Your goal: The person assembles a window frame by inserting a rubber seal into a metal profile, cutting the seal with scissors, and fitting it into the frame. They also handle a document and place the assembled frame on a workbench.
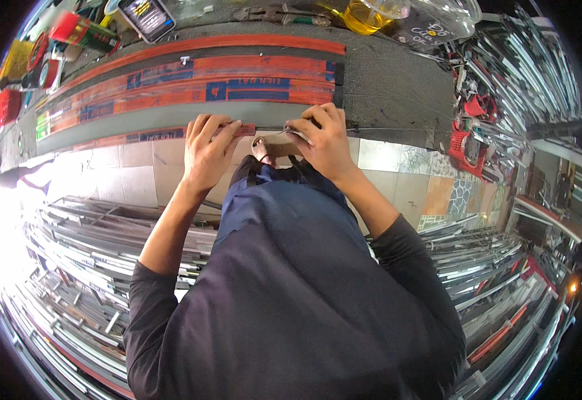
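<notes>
In the head view, you look straight down past your dark shirt at your two hands, which are apart at the near edge of a grey surface. Both elbows bend outward and your forearms angle inward, palms down.

Your left hand is closed on a narrow red-wrapped strip, thumb on the near side and fingers curled over the top, close to the strip's right end. The strip runs leftward from it along the edge of the surface.

Your right hand is just beyond that end, its fingers bent and its thumb and forefinger close together; whether they grip anything is too small to tell.

Ahead of your left hand lies a plain grey bar, and beyond it several wider orange-wrapped lengths lie side by side. Between your hands, a sandaled foot shows below on the tiled floor.
</notes>
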`<action>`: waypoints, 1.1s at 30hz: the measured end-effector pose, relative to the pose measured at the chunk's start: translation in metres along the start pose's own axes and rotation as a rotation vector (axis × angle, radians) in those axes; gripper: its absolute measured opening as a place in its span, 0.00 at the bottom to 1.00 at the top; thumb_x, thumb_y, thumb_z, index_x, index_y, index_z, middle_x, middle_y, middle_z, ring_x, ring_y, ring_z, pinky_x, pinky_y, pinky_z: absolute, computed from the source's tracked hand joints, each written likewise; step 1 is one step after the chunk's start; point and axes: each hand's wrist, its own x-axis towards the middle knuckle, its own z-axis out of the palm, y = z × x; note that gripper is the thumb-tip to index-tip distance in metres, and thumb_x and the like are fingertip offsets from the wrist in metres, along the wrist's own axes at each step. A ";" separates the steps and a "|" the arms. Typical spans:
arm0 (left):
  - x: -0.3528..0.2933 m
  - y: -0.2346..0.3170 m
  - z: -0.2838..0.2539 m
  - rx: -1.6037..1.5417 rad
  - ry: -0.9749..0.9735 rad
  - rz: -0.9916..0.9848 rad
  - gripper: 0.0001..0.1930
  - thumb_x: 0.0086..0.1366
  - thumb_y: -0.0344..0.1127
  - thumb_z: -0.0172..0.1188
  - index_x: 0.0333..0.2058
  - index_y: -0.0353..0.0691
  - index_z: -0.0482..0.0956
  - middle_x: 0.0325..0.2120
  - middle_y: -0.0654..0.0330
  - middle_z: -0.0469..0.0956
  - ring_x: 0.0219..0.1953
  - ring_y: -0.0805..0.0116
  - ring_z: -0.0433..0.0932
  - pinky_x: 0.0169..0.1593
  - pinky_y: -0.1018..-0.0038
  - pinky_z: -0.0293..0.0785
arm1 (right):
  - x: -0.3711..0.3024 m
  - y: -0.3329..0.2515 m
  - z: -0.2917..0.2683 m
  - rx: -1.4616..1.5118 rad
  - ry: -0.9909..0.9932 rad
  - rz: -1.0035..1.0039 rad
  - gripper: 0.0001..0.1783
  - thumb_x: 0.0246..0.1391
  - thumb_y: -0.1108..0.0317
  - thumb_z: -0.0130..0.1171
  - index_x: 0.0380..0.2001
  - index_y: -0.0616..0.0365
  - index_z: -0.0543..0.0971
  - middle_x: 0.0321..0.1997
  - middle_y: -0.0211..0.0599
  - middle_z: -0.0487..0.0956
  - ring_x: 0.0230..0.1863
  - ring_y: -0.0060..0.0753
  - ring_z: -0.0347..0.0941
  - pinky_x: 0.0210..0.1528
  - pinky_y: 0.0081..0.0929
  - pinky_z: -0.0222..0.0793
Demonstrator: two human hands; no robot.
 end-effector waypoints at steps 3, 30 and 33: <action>0.005 -0.002 -0.001 -0.030 -0.003 0.001 0.20 0.57 0.28 0.82 0.49 0.43 0.93 0.47 0.59 0.87 0.51 0.51 0.84 0.56 0.54 0.80 | 0.001 0.001 0.004 0.043 0.048 -0.018 0.15 0.51 0.66 0.86 0.43 0.46 0.94 0.43 0.24 0.83 0.50 0.37 0.77 0.56 0.43 0.68; 0.015 -0.014 -0.004 -0.106 -0.055 0.051 0.23 0.50 0.27 0.83 0.48 0.42 0.93 0.45 0.60 0.86 0.48 0.53 0.85 0.54 0.56 0.81 | -0.005 -0.012 -0.024 -0.047 0.071 0.138 0.18 0.59 0.64 0.81 0.52 0.53 0.90 0.51 0.32 0.85 0.57 0.45 0.80 0.61 0.50 0.72; 0.013 -0.017 -0.005 -0.089 -0.070 0.089 0.21 0.58 0.30 0.81 0.52 0.44 0.94 0.47 0.62 0.86 0.50 0.55 0.84 0.54 0.57 0.79 | -0.008 -0.001 -0.050 -0.048 0.074 0.412 0.14 0.65 0.60 0.78 0.46 0.56 0.89 0.41 0.39 0.84 0.46 0.48 0.83 0.52 0.49 0.76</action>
